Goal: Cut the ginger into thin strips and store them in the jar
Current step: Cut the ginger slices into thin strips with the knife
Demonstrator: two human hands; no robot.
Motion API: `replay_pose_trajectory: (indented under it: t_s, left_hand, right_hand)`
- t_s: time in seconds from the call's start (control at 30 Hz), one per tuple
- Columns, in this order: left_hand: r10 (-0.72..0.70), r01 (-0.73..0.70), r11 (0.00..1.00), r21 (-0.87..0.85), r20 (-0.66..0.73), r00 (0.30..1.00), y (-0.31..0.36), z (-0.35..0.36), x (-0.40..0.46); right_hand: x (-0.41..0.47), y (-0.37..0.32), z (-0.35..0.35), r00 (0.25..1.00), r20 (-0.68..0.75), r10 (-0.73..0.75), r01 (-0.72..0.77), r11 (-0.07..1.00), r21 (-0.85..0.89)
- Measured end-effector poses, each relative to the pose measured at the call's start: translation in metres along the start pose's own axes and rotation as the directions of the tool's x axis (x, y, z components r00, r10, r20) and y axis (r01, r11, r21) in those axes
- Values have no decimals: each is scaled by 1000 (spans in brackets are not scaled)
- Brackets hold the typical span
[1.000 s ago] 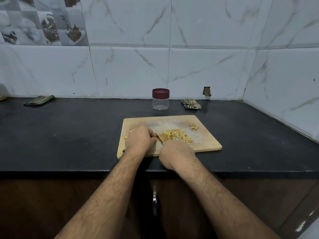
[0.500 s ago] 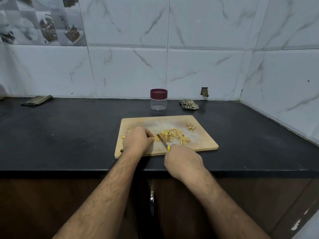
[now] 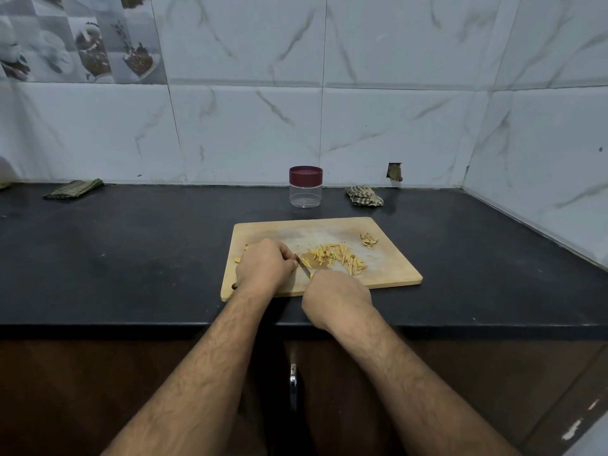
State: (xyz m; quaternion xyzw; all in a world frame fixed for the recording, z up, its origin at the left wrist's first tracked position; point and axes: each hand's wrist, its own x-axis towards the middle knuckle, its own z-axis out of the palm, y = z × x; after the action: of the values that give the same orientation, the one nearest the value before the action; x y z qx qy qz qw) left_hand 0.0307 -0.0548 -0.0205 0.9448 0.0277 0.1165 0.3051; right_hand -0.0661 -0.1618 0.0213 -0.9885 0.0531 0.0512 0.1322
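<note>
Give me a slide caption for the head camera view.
Right hand knifing ginger strips on cutting board.

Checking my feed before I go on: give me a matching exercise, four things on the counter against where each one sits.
Things:
1. jar
2. ginger strips
3. folded cloth
4. crumpled cloth

Places:
A. far left of the counter, by the wall
B. middle of the cutting board
C. right of the jar, by the wall
D. behind the board, lid on

Pairs: 1-D, 2-B, 3-A, 4-C
</note>
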Motion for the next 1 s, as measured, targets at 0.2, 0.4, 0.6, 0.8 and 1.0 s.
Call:
replay_pose_trajectory:
  t_s: [0.2, 0.4, 0.6, 0.8, 1.0]
  left_hand:
    - [7, -7, 1000, -8, 15, 1000, 1, 0, 1]
    - [8, -8, 1000, -8, 42, 999, 1, -2, 3]
    - [-29, 29, 1000, -2, 25, 999, 3, -1, 2]
    - [-61, 61, 998, -13, 6, 998, 3, 1, 4]
    - [-81, 82, 996, -31, 9, 997, 2, 2, 6]
  right_hand:
    - [-3, 3, 2, 1000, 17, 7, -6, 999, -47]
    - [-19, 22, 6, 1000, -25, 12, -12, 1000, 1]
    - [-14, 18, 0, 999, -50, -10, 11, 1000, 25]
    - [-6, 11, -1, 999, -43, -33, 34, 999, 30]
    - [0, 13, -1, 998, -41, -52, 52, 999, 15]
